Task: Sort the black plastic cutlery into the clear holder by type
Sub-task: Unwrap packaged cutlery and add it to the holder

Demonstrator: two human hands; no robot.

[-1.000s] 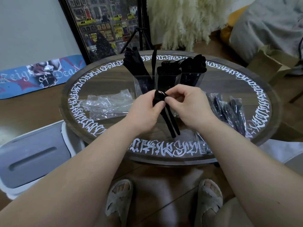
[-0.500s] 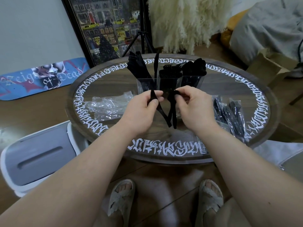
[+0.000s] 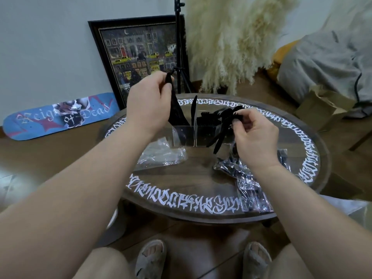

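The clear holder (image 3: 184, 135) stands at the middle of the round table, with black knives in its left compartment, forks (image 3: 207, 119) in the middle and more black cutlery on the right. My left hand (image 3: 149, 101) is raised above the holder's left compartment and grips a black cutlery piece (image 3: 173, 99) by its top, its lower end pointing down towards that compartment. My right hand (image 3: 255, 135) pinches two black cutlery pieces (image 3: 219, 138) by their heads, handles hanging down in front of the holder's right side.
The round table (image 3: 193, 174) has a glass top with white lettering round its rim. Empty clear wrappers (image 3: 161, 156) lie left of the holder. Wrapped black cutlery packs (image 3: 247, 184) lie under my right wrist. A tripod, framed picture, pampas grass and skateboard stand behind.
My hands have parted. The left hand rose with one piece up over the holder's left compartment. The right hand moved right and back with two pieces. The camera tilted up.
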